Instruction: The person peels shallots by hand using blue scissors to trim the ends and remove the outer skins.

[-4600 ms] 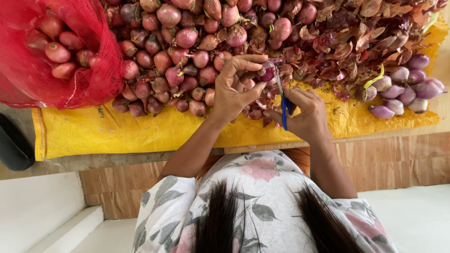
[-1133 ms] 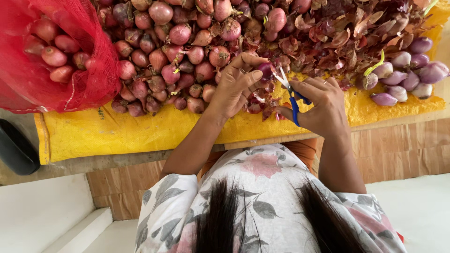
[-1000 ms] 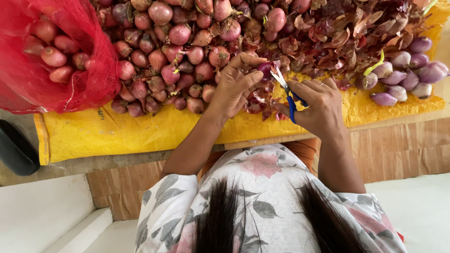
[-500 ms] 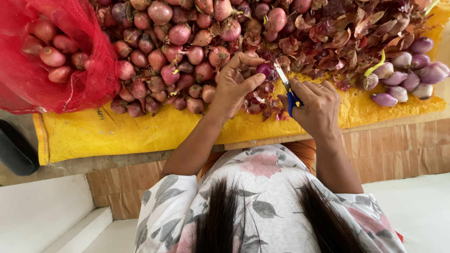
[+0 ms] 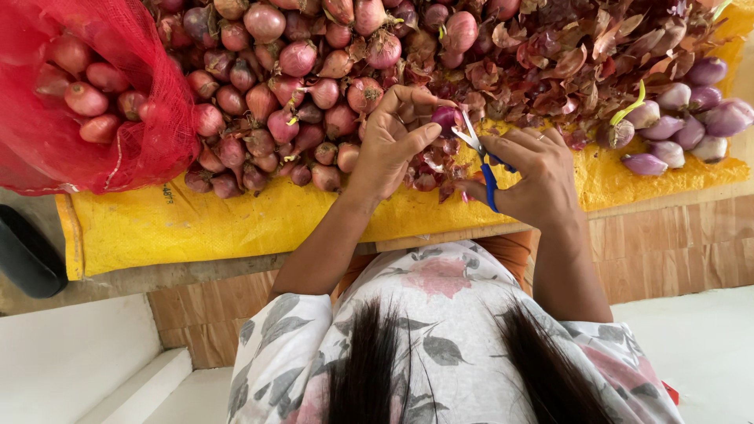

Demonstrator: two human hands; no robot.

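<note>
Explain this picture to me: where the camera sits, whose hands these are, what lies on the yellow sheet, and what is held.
The camera sits on the person's head and looks down, so hair and a flowered shirt fill the bottom. Both hands are that person's own. The left hand pinches a small purple shallot. The right hand holds blue-handled scissors, blades at that shallot. On the yellow sheet lies a heap of reddish shallots, dry skins, and some peeled purple ones. A red net bag holds more.
</note>
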